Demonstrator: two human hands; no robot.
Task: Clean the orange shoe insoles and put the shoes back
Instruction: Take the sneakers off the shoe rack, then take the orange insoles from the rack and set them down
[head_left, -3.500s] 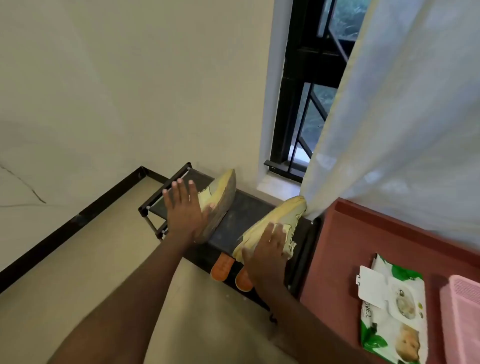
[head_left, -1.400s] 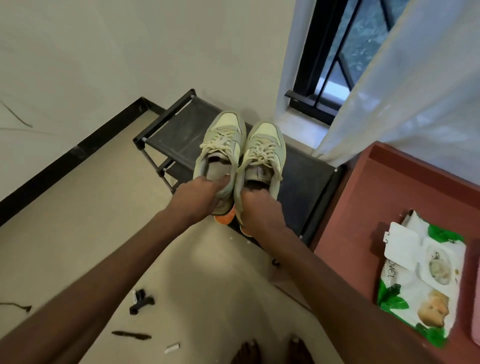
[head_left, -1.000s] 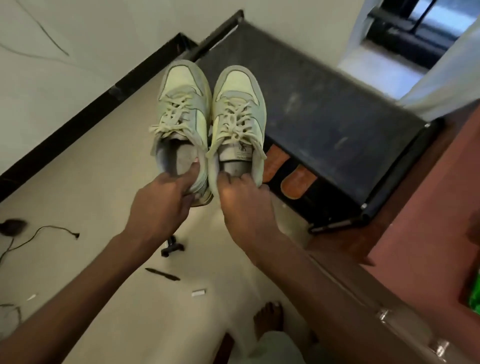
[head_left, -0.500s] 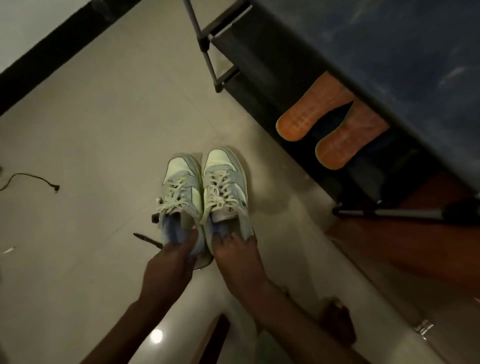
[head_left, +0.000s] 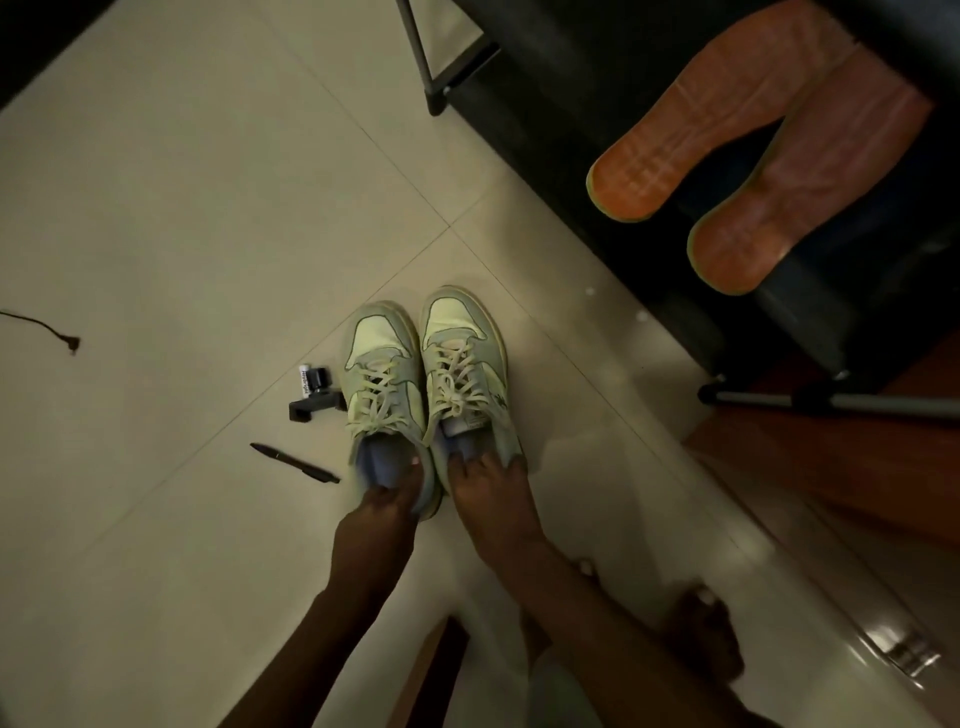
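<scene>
We now have the shoes (head_left: 426, 384), lifted off the rack (head_left: 545, 104) earlier, side by side on the floor (head_left: 182, 208). Our left hand (head_left: 384, 506) and right hand (head_left: 488, 493) each pinch a heel collar. The orange insoles (head_left: 753, 156) lie on the rack's lower shelf, well apart.

left shoe (head_left: 384, 389): pale yellow-green toe panel is seen, set in grey-green suede; cream laces; bluish-grey lining at the heel opening
right shoe (head_left: 465, 374): the same pale yellow-green and grey-green; cream laces; a small dark mark is shown on the outer side
orange insoles (head_left: 737, 150): dull orange, crossed by a faint paler grid of lines; a thin yellow-green edge is seen round each
floor (head_left: 182, 218): cream tiles, divided by thin darker grout lines
shoe rack (head_left: 545, 98): black
pen (head_left: 293, 462): black
small clip (head_left: 311, 395): black, with a white label printed in dark letters
</scene>
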